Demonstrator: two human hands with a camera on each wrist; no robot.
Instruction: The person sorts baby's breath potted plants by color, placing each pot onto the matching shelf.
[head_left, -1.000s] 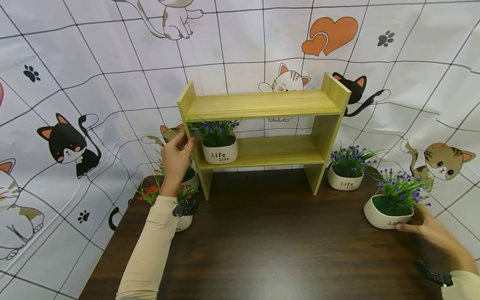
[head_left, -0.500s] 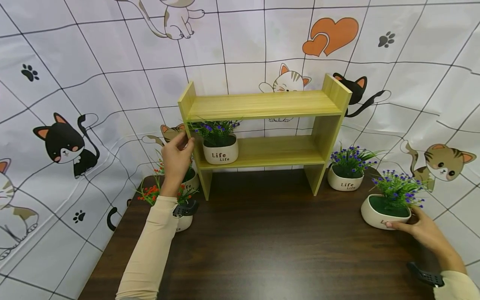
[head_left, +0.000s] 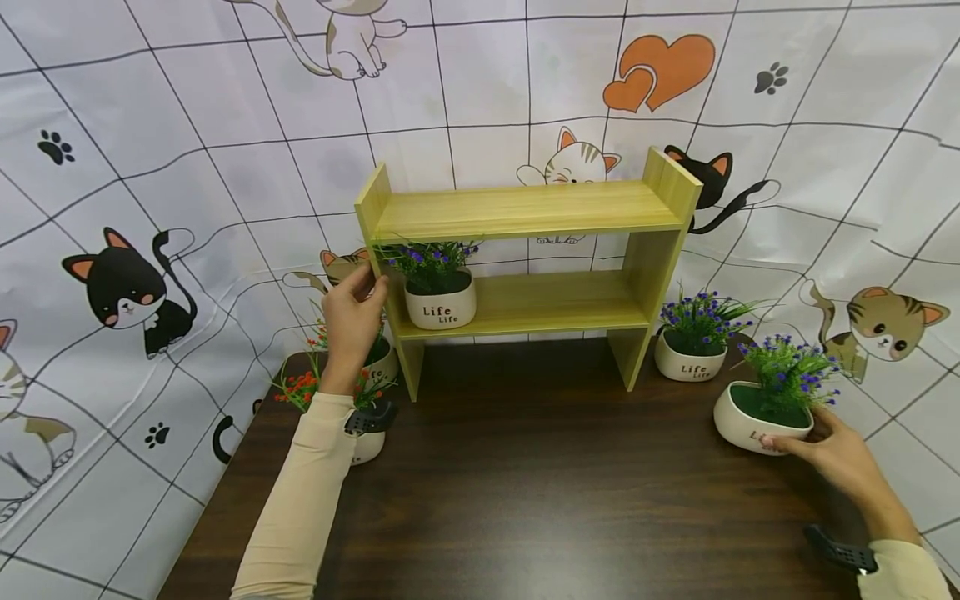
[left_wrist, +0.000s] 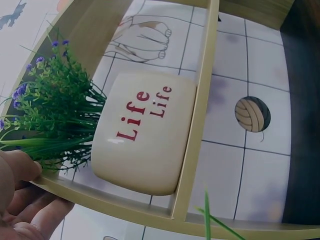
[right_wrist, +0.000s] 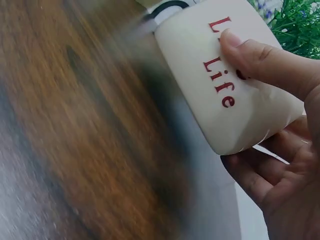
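Observation:
My right hand [head_left: 840, 454] grips a white oval flowerpot [head_left: 761, 419] with purple flowers, thumb across its "Life" lettering and fingers round the far side. In the right wrist view the pot [right_wrist: 235, 95] is held tilted above the table. My left hand [head_left: 354, 321] pinches the left side panel of a light wooden shelf [head_left: 525, 208]; in the left wrist view its thumb and fingers lie on either side of the panel's edge [left_wrist: 65, 192]. Just beside that hand, another potted plant with purple flowers [head_left: 440, 302] stands at the left end of the middle board.
Behind and below the left arm, two pots with red flowers [head_left: 369, 447] stand on the dark table [head_left: 525, 500], partly hidden. A purple-flowered pot [head_left: 690, 358] stands right of the shelf. A wall covering with cartoon cats [head_left: 487, 83] closes off the back.
My right hand has moved a little to the left and slightly up with its flowerpot. The left hand stays in place on the shelf's side panel.

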